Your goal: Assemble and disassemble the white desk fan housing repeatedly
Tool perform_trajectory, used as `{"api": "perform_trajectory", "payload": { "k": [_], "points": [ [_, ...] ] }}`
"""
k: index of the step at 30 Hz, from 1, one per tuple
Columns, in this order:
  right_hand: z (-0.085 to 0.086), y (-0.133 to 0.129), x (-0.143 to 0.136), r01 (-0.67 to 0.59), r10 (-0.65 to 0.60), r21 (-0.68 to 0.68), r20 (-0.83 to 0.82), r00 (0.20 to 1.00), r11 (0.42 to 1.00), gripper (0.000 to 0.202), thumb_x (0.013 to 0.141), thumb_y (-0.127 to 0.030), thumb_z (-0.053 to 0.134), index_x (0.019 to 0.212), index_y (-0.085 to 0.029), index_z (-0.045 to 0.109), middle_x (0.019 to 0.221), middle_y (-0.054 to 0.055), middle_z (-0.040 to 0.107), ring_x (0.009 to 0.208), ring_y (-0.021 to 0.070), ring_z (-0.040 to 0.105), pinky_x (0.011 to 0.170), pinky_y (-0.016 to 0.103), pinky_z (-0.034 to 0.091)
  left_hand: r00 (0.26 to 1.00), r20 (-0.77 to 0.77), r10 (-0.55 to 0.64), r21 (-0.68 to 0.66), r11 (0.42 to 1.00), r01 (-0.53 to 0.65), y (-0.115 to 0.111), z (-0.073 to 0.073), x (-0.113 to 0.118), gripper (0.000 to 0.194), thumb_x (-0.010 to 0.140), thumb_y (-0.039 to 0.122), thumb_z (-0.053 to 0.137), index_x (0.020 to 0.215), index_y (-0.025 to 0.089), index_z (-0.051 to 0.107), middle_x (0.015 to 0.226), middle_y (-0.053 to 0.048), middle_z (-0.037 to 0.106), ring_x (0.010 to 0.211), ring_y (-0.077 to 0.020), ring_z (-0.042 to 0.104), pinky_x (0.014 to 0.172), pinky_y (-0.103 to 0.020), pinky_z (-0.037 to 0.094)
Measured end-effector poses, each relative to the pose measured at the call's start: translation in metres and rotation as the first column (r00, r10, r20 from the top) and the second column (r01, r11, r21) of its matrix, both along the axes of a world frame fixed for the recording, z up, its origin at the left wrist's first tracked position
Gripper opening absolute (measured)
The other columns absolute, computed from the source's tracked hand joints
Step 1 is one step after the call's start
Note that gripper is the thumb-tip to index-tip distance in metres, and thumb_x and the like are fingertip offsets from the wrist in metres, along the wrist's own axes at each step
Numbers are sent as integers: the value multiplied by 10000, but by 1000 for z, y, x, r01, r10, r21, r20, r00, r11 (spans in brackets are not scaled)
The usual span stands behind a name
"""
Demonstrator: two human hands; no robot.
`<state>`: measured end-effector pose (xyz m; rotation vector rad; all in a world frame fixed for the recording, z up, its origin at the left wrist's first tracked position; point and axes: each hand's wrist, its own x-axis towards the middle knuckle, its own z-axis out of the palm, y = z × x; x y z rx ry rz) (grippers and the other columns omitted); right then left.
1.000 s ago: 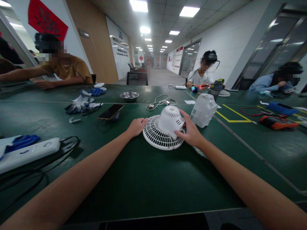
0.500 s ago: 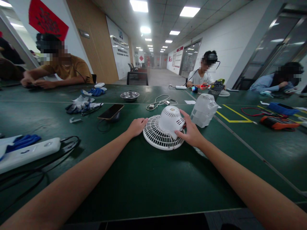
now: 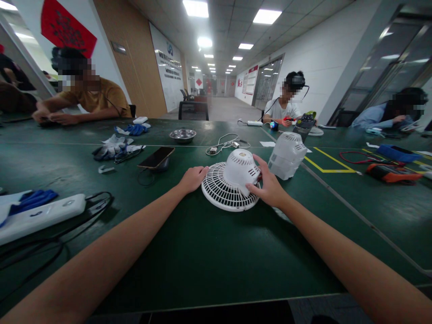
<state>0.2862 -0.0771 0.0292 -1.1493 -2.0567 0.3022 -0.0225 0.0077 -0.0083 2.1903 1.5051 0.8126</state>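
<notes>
A white fan head lies face down on the green table, its round slotted grille below and its domed motor housing on top. My left hand is closed at the left rim of the grille, thumb along the edge; the other fingertips are partly hidden. From the right, my right hand grips the side of the housing, with the thumb in front and the fingers behind. Just beyond that hand stands a translucent white plastic housing.
A phone, a metal bowl and a coiled white cable lie beyond my hands. Gloves and a power strip are at left. An orange multimeter is at right. Co-workers sit across the table.
My hands and the fan head stay where they were. Only the co-workers' hands shift slightly in the background.
</notes>
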Motion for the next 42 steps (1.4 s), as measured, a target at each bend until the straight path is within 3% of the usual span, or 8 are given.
{"api": "perform_trajectory", "payload": {
  "k": [36,42],
  "points": [
    [4,-3,-2,10,-10,-44,0,1000,999,969,820,-467,720,1605,-296,177,1474,149,531,1031,345,660,934,561,539,1000,19,1,-11,1000,-1,3,-3,-1,530,996,575,319,720,213,590,714,-52,644,675,-214,578,638,-325,353],
    [2,-1,-1,5,-5,-52,0,1000,999,976,826,-475,720,1606,-304,159,1398,144,590,1004,339,670,941,572,539,1000,20,-7,-9,1000,7,2,-3,-2,537,996,578,312,710,214,584,691,-46,631,664,-213,571,632,-325,348]
  ]
}}
